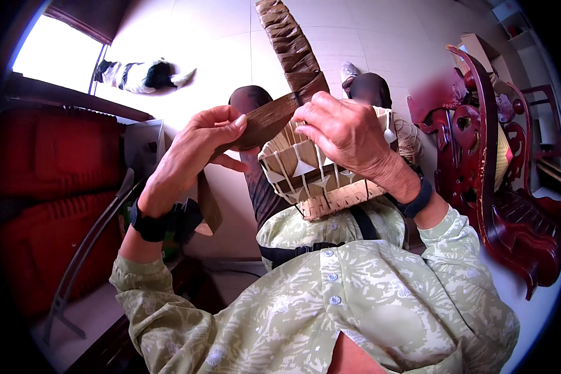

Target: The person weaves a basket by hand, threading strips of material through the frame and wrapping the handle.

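A woven basket (296, 163) with pale strips and white lacing sits on my lap, tilted, its tall handle (290, 50) rising away from me. Brown, crinkled wrapping covers the handle. From the handle's foot a flat brown strip (267, 123) runs left to my left hand (193, 140), which pinches it between thumb and fingers. More of the strip hangs below that wrist. My right hand (349, 134) is closed over the basket's rim at the handle's foot, fingertips beside the strip. What those fingers grip is hidden.
A carved dark-red wooden chair (483, 156) stands close on the right. Red ribbed cases (56, 156) and a curved thin frame (90, 240) are on the left. A black-and-white cat (140, 75) lies on the pale floor (218, 37) at the far left.
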`<state>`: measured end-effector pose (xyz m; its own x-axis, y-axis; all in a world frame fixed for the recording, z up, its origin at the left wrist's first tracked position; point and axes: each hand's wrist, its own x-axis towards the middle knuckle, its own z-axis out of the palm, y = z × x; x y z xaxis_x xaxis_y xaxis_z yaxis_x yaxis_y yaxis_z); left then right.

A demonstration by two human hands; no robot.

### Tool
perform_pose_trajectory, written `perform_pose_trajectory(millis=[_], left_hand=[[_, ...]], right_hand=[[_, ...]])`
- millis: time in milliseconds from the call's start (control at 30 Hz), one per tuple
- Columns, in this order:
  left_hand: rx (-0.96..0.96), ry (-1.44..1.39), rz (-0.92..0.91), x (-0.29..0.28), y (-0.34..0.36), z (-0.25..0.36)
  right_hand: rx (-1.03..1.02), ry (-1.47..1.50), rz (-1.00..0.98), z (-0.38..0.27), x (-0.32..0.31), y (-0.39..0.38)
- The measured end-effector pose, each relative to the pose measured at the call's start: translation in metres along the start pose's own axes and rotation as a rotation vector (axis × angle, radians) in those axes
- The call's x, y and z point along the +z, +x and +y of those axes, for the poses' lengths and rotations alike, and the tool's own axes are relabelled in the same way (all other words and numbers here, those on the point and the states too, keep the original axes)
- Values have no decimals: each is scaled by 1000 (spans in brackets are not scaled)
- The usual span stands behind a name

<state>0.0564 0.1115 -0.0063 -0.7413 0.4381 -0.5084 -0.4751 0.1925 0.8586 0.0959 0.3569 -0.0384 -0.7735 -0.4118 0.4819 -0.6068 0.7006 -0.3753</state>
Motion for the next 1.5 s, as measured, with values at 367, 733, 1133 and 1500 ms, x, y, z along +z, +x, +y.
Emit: perform_pose_trajectory(millis=[367,733,1133,1500], left_hand=[[70,2,-164,-9,0,-18],[74,192,-248,3,6,-11],[113,74,-173,-9,-1,6],[260,121,-188,34,-13,27]], right_hand=[[757,691,-111,40,-19,22],[679,464,-65,35,-8,23],[194,-171,162,-4,-12,1],[116,-295,297,-33,24,-3]])
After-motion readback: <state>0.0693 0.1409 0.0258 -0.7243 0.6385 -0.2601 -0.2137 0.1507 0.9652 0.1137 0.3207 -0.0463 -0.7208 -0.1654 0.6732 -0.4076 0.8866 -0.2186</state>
